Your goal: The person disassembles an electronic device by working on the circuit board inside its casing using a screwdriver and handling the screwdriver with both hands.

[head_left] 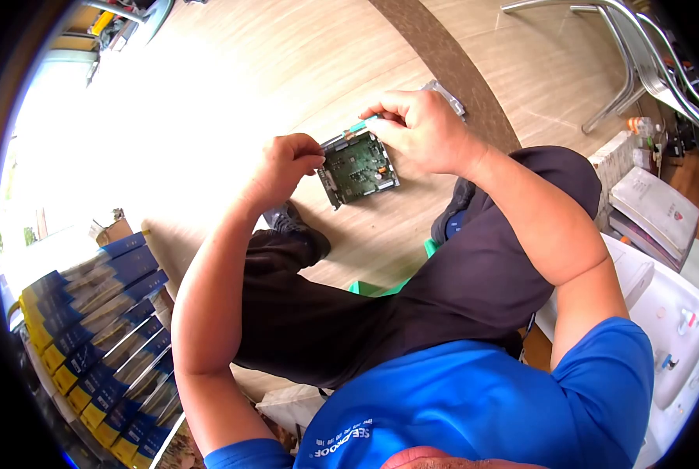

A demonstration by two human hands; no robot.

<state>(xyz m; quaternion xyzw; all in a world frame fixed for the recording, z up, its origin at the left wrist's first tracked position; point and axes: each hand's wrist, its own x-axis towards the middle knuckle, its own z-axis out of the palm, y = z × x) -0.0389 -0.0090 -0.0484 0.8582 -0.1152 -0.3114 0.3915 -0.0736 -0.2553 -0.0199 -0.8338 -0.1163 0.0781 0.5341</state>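
Note:
A green circuit board [357,168], edged with connectors and metal parts, is between my two hands above the floor. My left hand [283,168] pinches the board's upper left edge, with thumb and forefinger together. At the top edge, my right hand [424,129] is closed with its fingertips on a narrow teal piece [361,125]; I cannot tell whether this is a tool or part of the board. Partly hidden behind my right hand, a silvery flat piece [447,98] lies on the floor.
Blue and yellow boxes [99,344] are stacked at left. A metal-framed chair [623,62] stands at upper right. Books [654,207] and a white basin-like tray [678,336] are on the right. Green plastic [377,288] shows beneath my legs. Bright glare washes out the left floor.

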